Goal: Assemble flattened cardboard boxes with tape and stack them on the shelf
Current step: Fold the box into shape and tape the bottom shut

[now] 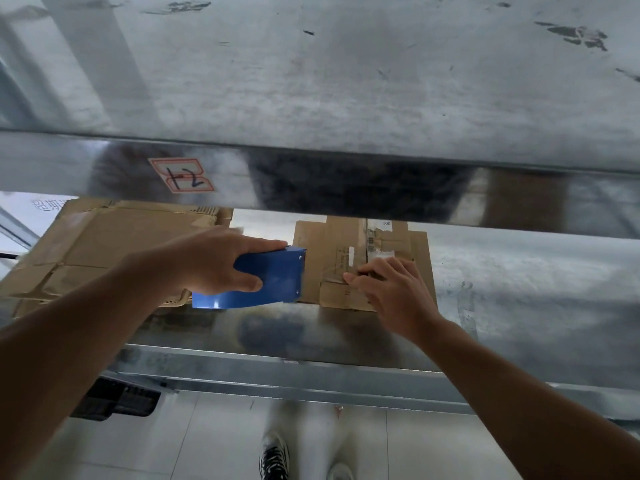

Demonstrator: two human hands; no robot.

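A big grey metal shelf fills the top of the view. Under it is a lower shelf, also shiny metal. On the lower shelf, at the left, lies a big brown box with crumpled tape on it. Near the middle sits a small box, its flaps facing up.

Just beside the small box is a blue tape holder. The left hand grips it, with fingers on top and the thumb wrapped round the side. The right hand rests on the small box with bent fingers. Its thumb and first finger meet on the flaps. I cannot tell if they pinch anything.

A white sticker with "12" is on the top shelf's edge. Down on the white floor is a black-and-white shoe.
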